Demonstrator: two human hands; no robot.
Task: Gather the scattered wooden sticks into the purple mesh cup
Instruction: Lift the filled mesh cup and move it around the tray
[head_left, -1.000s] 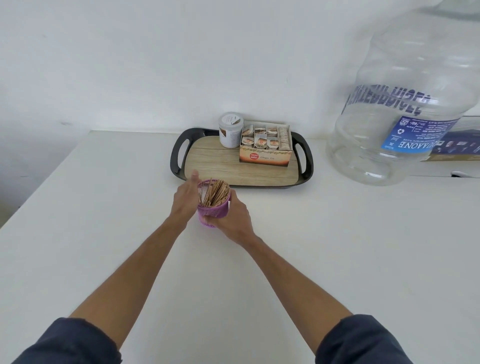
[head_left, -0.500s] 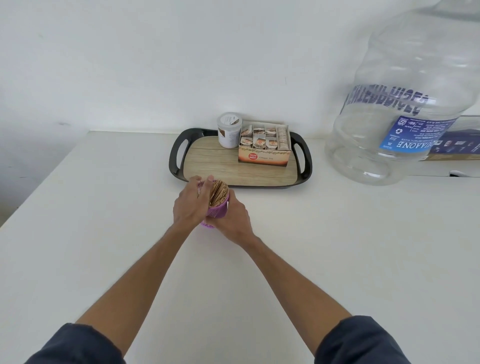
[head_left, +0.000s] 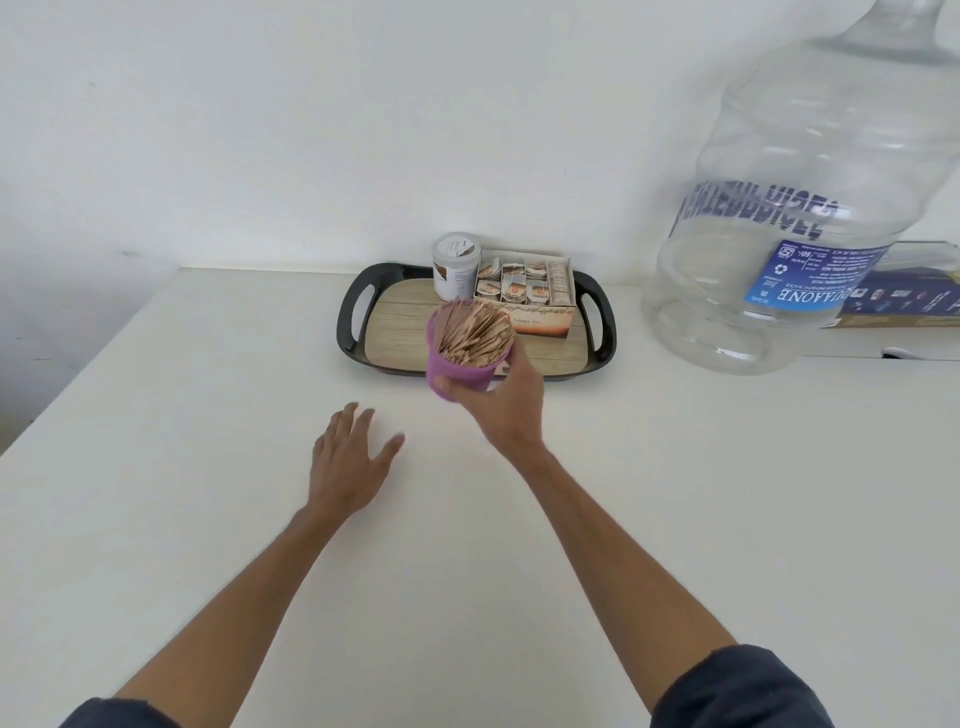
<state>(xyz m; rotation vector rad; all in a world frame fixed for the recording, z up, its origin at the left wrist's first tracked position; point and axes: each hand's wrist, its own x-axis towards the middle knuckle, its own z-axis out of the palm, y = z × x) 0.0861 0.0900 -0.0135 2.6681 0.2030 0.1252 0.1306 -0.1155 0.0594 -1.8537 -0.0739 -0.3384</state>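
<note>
Where both hands were at the cup a second ago, the left hand (head_left: 349, 462) now rests flat, empty on the white tabletop (head_left: 208, 519); the right hand (head_left: 506, 392) grips the purple mesh cup (head_left: 457, 371), lifted at 12 o'clock, wooden sticks (head_left: 475, 332) inside. Gathering looks done.

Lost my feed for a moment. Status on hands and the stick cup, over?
Right hand grips purple mesh cup, lifted, tilted, full of wooden sticks. Left hand open, empty, low over table. No loose sticks seen. Tray just behind cup.
</note>
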